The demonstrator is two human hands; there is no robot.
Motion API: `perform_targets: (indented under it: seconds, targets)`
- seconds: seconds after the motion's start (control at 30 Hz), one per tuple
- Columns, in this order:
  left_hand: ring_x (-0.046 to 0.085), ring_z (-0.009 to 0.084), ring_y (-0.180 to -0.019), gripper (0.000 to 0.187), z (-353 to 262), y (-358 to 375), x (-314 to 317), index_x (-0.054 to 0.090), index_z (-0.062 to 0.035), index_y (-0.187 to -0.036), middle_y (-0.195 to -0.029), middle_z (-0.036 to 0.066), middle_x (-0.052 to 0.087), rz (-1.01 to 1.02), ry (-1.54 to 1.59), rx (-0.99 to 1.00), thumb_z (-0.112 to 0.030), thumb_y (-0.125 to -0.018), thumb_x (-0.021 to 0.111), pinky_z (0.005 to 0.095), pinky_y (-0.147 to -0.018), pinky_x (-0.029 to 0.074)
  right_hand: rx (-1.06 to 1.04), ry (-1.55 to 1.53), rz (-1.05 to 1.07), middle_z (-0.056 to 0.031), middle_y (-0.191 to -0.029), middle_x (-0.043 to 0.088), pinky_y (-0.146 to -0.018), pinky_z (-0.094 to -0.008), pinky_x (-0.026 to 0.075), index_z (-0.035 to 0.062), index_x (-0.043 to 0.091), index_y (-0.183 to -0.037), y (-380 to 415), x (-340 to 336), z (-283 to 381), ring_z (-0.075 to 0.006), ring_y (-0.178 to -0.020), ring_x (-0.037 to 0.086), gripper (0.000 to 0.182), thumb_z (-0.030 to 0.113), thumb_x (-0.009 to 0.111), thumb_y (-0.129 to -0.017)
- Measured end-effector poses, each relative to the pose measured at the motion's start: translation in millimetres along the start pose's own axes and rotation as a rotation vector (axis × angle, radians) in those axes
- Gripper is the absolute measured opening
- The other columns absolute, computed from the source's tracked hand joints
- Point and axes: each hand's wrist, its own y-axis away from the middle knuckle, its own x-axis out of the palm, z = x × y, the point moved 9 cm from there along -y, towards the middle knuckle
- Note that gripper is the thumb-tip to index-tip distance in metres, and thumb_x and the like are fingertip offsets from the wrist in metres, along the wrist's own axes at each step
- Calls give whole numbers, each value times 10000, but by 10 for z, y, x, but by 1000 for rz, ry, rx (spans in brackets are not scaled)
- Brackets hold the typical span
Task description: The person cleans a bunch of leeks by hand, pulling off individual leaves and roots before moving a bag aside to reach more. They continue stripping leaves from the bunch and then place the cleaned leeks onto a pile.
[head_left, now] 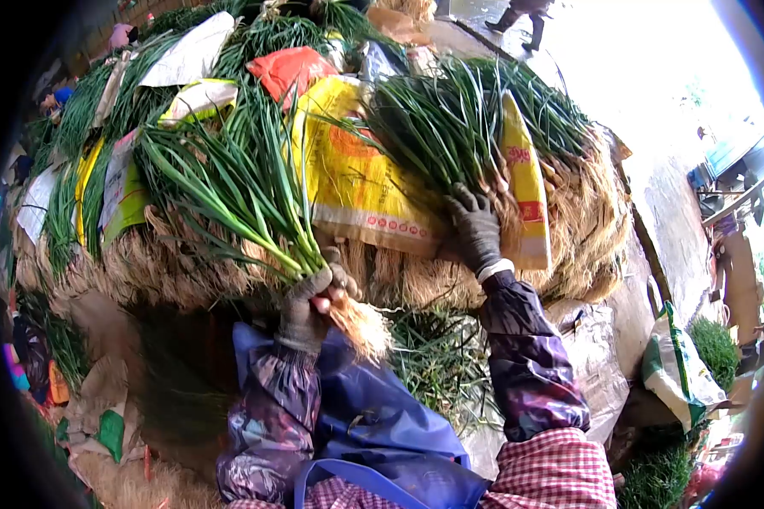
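Observation:
My left hand (304, 297), in a grey glove, is closed around the base of a bunch of green onions (255, 208). Their leaves fan up and to the left, and the pale stringy roots (361, 328) poke out at the lower right of the fist. My right hand (474, 227), gloved too, reaches forward with its fingers curled over the stem ends of another bunch of green onions (437, 127). That bunch lies on a printed yellow sack (365, 191) spread over the pile; its thumb side is hidden.
A big pile of green onions (590, 220), roots facing me, spans the front. Other sack pieces and a red bag (290, 72) lie on it. Cut leaves (446, 356) litter the ground below. A white-and-green sack (679, 369) stands right. A person's legs (522, 21) show at the top.

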Motion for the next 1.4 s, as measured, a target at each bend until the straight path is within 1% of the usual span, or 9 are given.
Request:
perform_targets:
  seconds: [0.33, 0.53, 0.63, 0.8, 1.07, 1.2, 1.27, 1.37, 1.4]
  targets:
    - [620, 173, -770, 312, 356, 15, 165, 581, -15, -1092, -957, 118, 648, -46, 262, -255, -109, -812, 681, 343, -734, 530, -5, 253, -400, -48, -1057, 534, -929, -483, 335, 155, 661, -758, -166, -945, 701, -301, -1139, 441, 183, 234, 717, -602]
    - [554, 129, -590, 199, 597, 153, 23, 621, -52, -966, -676, 22, 605, -168, 170, -270, -210, -850, 657, 274, -568, 475, -39, -287, -18, -79, -1014, 595, -859, -452, 418, 124, 702, -878, 351, -326, 1465, -317, -995, 552, 137, 237, 659, -814]
    - [554, 159, -674, 161, 476, 273, -66, 592, -74, -913, -741, 27, 589, -251, 31, -260, -199, -833, 653, 323, -676, 472, 301, -1140, 267, -82, -894, 646, -776, -354, 480, 39, 645, -1073, 457, 187, 1349, -252, -821, 613, 413, 407, 614, -888]
    - [410, 164, -734, 203, 338, 291, 448, 476, -120, -872, -782, 7, 378, 201, 398, -184, -220, -823, 646, 343, -725, 376, 616, -2028, 549, 11, -779, 595, -607, -200, 438, 77, 617, -1005, 399, 712, 1593, -75, -676, 540, 315, 380, 585, -925]
    - [502, 209, -772, 200, 296, 338, 145, 573, -82, -963, -908, 58, 519, -44, 387, -133, -205, -822, 643, 394, -749, 449, 244, -1123, -58, 18, -645, 568, -481, -198, 399, 29, 670, -869, 462, 79, 1604, -50, -565, 492, 134, 163, 673, -867]
    - [558, 245, -778, 231, 397, 343, 76, 564, -82, -944, -861, 79, 548, -125, 180, -186, -212, -784, 669, 402, -728, 460, 830, -1482, -230, 48, -650, 543, -480, -209, 385, 58, 649, -888, 1114, 506, 619, -60, -541, 468, 130, 187, 661, -878]
    - [552, 240, -765, 236, 414, 339, 21, 553, -82, -924, -850, 73, 545, -109, 233, -198, -214, -771, 676, 400, -717, 461, 782, -1453, -157, 28, -634, 559, -490, -243, 416, 84, 652, -891, 1254, 547, 415, -87, -545, 509, 111, 192, 668, -868]
    - [540, 231, -770, 225, 408, 363, 2, 560, -80, -905, -852, 69, 541, -144, 192, -205, -227, -776, 671, 406, -727, 464, -202, -336, 474, -64, -695, 648, -564, -298, 488, 175, 650, -999, 1215, 434, 1159, -158, -617, 607, 153, 205, 676, -851]
    - [541, 231, -777, 223, 422, 366, 30, 565, -79, -900, -863, 71, 546, -95, 211, -219, -233, -778, 670, 408, -736, 466, 108, 163, 729, -45, -764, 656, -620, -271, 494, 131, 626, -1109, 1064, 213, 1208, -132, -678, 600, 266, 204, 677, -858]
